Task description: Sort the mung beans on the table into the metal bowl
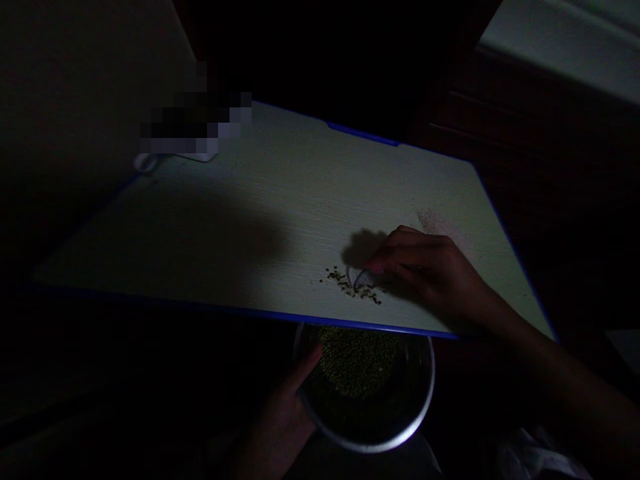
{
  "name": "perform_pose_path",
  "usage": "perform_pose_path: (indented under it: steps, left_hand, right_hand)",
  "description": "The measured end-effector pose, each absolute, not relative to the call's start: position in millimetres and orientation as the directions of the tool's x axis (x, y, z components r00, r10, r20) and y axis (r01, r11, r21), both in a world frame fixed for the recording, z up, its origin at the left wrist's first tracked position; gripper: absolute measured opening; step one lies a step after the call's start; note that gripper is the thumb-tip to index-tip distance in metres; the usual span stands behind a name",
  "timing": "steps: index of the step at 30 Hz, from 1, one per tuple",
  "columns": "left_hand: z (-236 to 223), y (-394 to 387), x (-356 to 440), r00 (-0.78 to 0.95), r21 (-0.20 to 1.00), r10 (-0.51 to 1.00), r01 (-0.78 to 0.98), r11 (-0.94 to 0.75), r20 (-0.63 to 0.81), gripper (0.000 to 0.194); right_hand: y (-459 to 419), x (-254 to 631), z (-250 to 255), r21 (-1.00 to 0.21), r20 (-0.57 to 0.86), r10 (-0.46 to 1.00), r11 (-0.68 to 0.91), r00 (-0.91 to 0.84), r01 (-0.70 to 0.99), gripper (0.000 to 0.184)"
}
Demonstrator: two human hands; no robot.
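Observation:
My left hand (293, 407) grips the rim of a round metal bowl (400, 440), its thumb over the inside edge. Small green beans (360, 363), which look like mung beans, cover part of the bowl's bottom. The bowl sits just under the near edge of a pale tabletop (300, 193). On that top, my right hand (430, 270) is closed in a pinch around a thin, see-through piece with a curved edge (361, 277); its kind is unclear in the dim light. This piece touches a small scatter of beans (340, 280) close to the edge.
A blue rim (200, 305) runs around the tabletop. At its far left corner lies a blurred-out object (190, 133) with a white loop (146, 162). A faint speckled patch (435, 220) shows beyond my right hand. Crumpled clear plastic (540, 453) is at the lower right.

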State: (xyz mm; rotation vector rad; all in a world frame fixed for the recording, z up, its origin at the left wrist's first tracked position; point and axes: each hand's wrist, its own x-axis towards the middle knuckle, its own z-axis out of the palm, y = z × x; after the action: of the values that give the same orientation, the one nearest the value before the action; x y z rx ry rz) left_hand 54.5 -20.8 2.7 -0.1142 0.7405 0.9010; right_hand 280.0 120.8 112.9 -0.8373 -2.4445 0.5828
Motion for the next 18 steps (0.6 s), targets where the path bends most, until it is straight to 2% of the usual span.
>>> perform_pose_path:
  steps: [7, 10, 18]
  left_hand:
    - [1.1, -17.6, 61.6, 0.411, 0.214, 0.689, -0.747, 0.630, -0.597, 0.020]
    - [0.4, -18.2, 61.2, 0.407, 0.212, 0.676, -0.740, 0.639, -0.615, 0.016]
    - [-14.9, -33.4, 52.9, 0.321, 0.346, 0.733, -0.722, 0.599, -0.600, 0.022]
  right_hand:
    - [87.4, 291.4, 115.2, -0.533, 0.310, 0.683, 0.701, -0.661, 0.474, 0.021]
    - [80.4, 295.3, 116.9, -0.528, 0.317, 0.699, 0.692, -0.641, 0.493, 0.021]
    - [74.8, 314.4, 115.9, -0.507, 0.319, 0.746, 0.655, -0.584, 0.560, 0.019]
